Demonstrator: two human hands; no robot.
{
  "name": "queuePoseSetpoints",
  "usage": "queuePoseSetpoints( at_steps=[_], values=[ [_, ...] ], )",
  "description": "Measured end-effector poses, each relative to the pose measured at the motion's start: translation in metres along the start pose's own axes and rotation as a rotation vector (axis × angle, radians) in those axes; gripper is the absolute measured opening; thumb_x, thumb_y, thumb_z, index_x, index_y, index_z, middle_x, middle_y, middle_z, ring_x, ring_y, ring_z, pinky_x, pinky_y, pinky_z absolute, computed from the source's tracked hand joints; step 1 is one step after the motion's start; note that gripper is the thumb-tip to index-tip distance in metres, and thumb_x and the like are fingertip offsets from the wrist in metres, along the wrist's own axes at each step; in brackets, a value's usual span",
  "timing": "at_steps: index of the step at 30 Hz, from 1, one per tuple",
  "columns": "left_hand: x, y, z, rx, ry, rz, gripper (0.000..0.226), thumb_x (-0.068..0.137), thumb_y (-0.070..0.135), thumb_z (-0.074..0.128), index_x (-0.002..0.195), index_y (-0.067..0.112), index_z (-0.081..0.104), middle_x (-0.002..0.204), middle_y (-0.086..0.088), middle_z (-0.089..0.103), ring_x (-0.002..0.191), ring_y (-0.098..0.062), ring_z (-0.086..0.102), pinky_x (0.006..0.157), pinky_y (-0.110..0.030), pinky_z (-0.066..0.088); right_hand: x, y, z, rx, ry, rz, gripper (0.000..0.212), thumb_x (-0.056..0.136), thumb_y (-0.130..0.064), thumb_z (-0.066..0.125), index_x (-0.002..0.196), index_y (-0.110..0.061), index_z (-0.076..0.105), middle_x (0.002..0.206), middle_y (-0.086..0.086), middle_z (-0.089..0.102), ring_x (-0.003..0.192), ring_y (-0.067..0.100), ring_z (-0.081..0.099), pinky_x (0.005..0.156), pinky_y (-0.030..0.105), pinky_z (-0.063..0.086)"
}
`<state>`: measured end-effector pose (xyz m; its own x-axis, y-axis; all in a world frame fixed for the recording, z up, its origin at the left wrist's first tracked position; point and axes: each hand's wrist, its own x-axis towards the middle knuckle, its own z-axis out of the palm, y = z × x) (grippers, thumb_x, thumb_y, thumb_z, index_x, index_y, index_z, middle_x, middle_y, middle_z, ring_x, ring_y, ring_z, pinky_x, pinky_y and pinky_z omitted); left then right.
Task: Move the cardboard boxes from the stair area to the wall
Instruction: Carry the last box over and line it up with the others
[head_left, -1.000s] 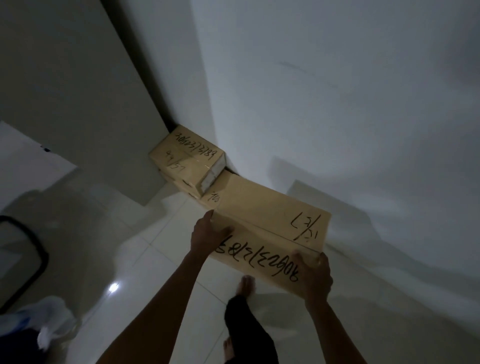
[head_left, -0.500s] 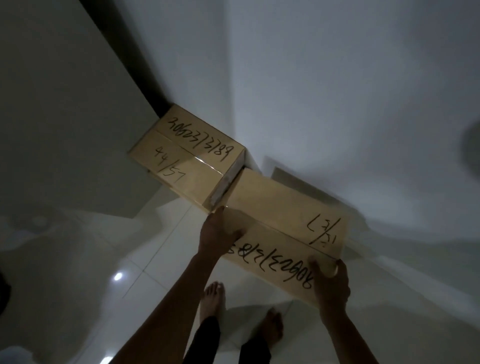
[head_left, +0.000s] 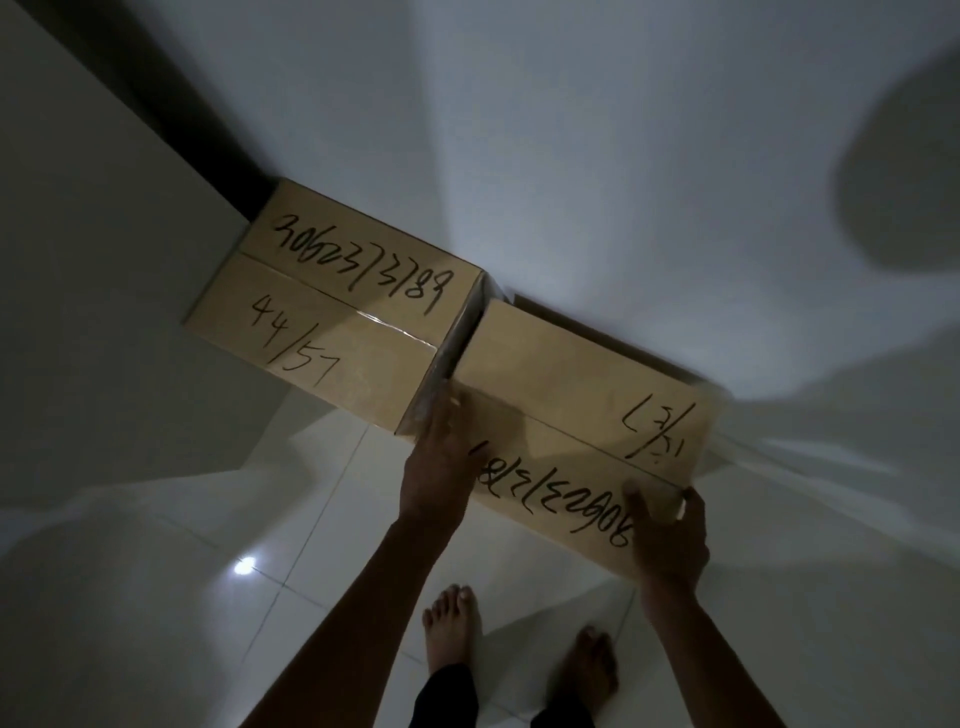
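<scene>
I hold a brown cardboard box (head_left: 566, 395) with black handwritten numbers on its top, close to the white wall (head_left: 597, 156). My left hand (head_left: 441, 457) grips its near-left corner and my right hand (head_left: 667, 540) grips its near-right corner. Its left end meets a second cardboard box (head_left: 332, 306), marked "44/57", which sits in the corner against the wall. Whether the held box rests on something is hidden.
A dark vertical gap (head_left: 171, 119) runs between the wall and a grey panel (head_left: 93, 234) at left. Glossy white floor tiles (head_left: 208, 597) lie below, with my bare feet (head_left: 452, 629) standing just in front of the boxes.
I have stepped closer to the corner. The held box has moved toward the wall and now sits right beside the "44/57" box. Both hands keep their grip.
</scene>
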<state>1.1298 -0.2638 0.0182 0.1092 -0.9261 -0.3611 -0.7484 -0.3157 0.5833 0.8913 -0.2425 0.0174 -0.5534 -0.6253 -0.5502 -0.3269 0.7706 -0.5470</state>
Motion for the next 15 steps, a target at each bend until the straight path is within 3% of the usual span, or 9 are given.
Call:
queuePoseSetpoints(
  at_steps=[3,5,15],
  values=[
    [-0.003,0.000,0.005,0.144,-0.049,0.149,0.084,0.091,0.023,0.061,0.155,0.016,0.008,0.164,-0.004,0.001,0.150,-0.027,0.016,0.095,-0.044,0.055,-0.002,-0.012,0.006,0.020,0.006,-0.008,0.077,0.082,-0.040,0.075,0.145,-0.010,0.042,0.142,0.021,0.053,0.126,0.046,0.050,0.101,0.054,0.042],
    [0.001,-0.004,0.006,0.177,-0.061,0.170,0.080,0.095,0.022,0.055,0.155,0.016,0.002,0.163,-0.001,-0.012,0.151,-0.024,-0.004,0.106,-0.047,0.047,-0.001,-0.022,0.011,0.022,0.002,-0.020,0.076,0.083,-0.039,0.075,0.145,-0.010,0.042,0.141,0.020,0.053,0.125,0.045,0.051,0.100,0.054,0.043],
    [0.019,-0.013,-0.004,0.154,-0.070,0.197,0.082,0.097,0.032,0.047,0.148,0.024,-0.016,0.162,0.000,-0.016,0.151,-0.022,-0.007,0.111,-0.050,0.040,0.010,-0.032,0.012,-0.003,-0.061,-0.046,0.078,0.082,-0.039,0.075,0.143,-0.006,0.038,0.141,0.021,0.052,0.128,0.043,0.050,0.102,0.051,0.043]
  ],
)
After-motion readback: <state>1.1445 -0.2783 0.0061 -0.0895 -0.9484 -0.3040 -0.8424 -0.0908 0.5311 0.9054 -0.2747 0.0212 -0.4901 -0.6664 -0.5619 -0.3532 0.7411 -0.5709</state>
